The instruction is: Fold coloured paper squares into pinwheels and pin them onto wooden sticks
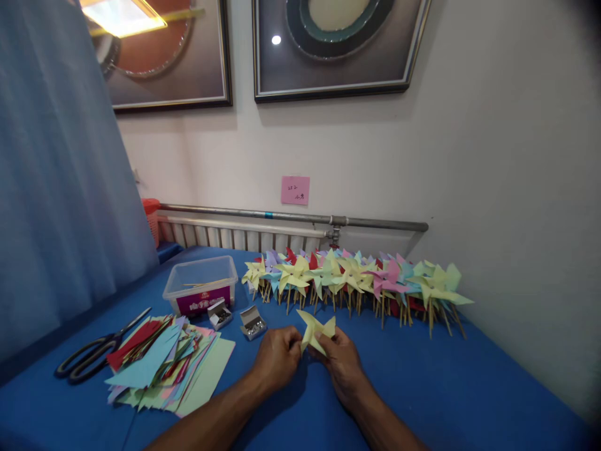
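Note:
A pale yellow paper pinwheel [314, 331] is held up over the blue cloth, its folded blades facing away from me. The thumb and fingers of my right hand [344, 364] are closed on its right side. My left hand [278, 356] is closed beside the pinwheel's left edge, fingers curled in a pinch; what lies between them is hidden. Left of that hand sits an opened small box of metal pins [253, 326], with a second small box [220, 314] close by. No stick shows under the pinwheel.
Many finished pinwheels on sticks [350, 279] stand in a row at the back. To the left are a clear plastic tub [201, 275] with thin sticks, a stack of coloured paper [164, 363] and black-handled scissors [94, 354]. A pipe [244, 213] runs along the wall.

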{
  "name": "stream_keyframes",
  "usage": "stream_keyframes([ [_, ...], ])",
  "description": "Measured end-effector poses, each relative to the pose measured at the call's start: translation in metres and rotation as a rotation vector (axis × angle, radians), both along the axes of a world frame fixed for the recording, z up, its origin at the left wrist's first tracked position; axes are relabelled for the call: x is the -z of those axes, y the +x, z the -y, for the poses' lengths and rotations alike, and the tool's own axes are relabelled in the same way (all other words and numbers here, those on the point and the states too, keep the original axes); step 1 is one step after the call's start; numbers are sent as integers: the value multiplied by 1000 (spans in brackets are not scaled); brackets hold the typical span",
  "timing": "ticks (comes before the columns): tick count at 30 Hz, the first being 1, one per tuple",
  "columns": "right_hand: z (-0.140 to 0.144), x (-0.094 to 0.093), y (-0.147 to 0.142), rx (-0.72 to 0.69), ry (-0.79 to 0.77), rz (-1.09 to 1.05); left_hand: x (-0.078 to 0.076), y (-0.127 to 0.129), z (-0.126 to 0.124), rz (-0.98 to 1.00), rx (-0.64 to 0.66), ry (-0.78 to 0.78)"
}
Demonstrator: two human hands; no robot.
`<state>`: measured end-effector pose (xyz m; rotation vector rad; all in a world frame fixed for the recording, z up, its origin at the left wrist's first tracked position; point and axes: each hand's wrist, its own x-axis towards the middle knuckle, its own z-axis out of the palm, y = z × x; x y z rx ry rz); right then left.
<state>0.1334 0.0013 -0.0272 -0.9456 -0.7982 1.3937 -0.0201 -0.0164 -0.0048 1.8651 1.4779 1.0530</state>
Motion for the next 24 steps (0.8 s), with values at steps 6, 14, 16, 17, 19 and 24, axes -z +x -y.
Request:
stream_keyframes([
  [6, -1, 2, 0, -16, 19, 3, 2, -1, 0, -4, 3, 23],
  [14, -2, 4, 0, -14, 19, -5, 0, 1, 2, -5, -5, 28],
  [16, -2, 5, 0, -10, 19, -8, 0, 2, 2, -3, 3, 28],
  [17, -3, 5, 0, -7, 20, -9, 0, 2, 1, 8, 7, 14],
  [19, -3, 4, 0, -2, 20, -7, 1, 2, -1, 40, 7, -25],
  [24, -6, 0, 4, 39, 5, 33, 5, 0, -6, 95, 7, -83],
])
